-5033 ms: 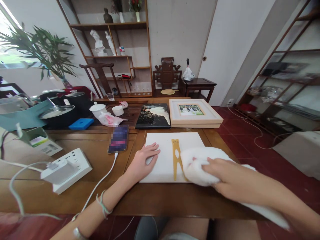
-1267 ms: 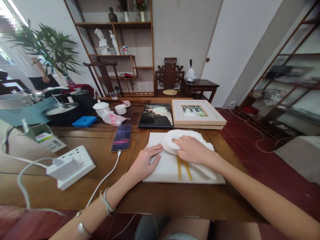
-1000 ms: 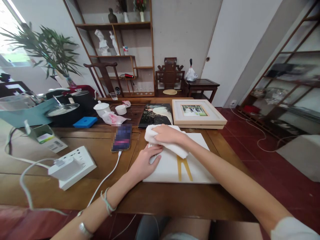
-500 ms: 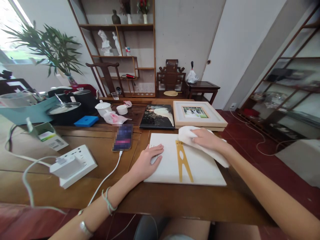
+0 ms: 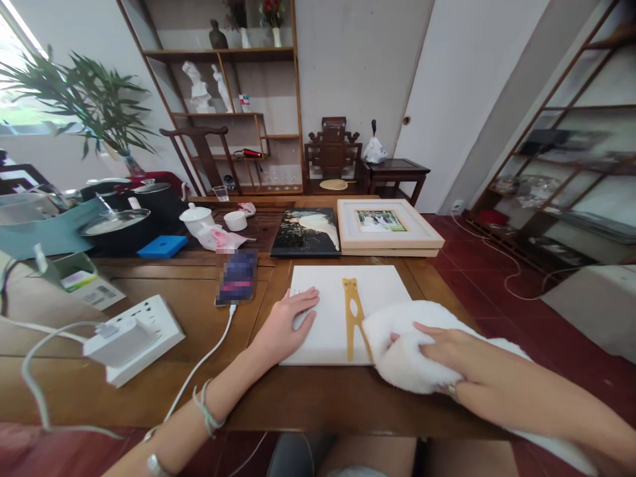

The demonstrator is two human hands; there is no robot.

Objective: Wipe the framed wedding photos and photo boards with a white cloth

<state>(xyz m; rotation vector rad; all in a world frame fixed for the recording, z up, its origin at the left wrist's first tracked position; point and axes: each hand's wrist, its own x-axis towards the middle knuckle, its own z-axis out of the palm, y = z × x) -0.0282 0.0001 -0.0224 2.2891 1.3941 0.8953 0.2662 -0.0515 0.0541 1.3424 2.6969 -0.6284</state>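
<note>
My left hand (image 5: pixel 291 319) lies flat on the left side of a white board (image 5: pixel 325 338), fingers stretched out. A fluffy white cloth (image 5: pixel 407 351) is bunched under my right hand (image 5: pixel 447 354), whose fingers grip it. The cloth covers the board's near right corner and trails off the table edge towards my right forearm. On the board's middle is a yellow, long-legged animal-shaped figure (image 5: pixel 351 311); the cloth touches its right leg. Small dark marks near my left fingertips are too small to read.
Behind the board lie a dark photo panel (image 5: pixel 305 233) and a light wooden picture frame (image 5: pixel 392 244). To the left are a phone (image 5: pixel 237 278) on a white cable, a power strip (image 5: pixel 169 328), a blue box (image 5: pixel 162 246) and a teapot (image 5: pixel 195 216).
My right hand has drawn the white cloth from the board's far right part down to its near right corner. My left hand stays flat on the board. The view has shifted slightly.
</note>
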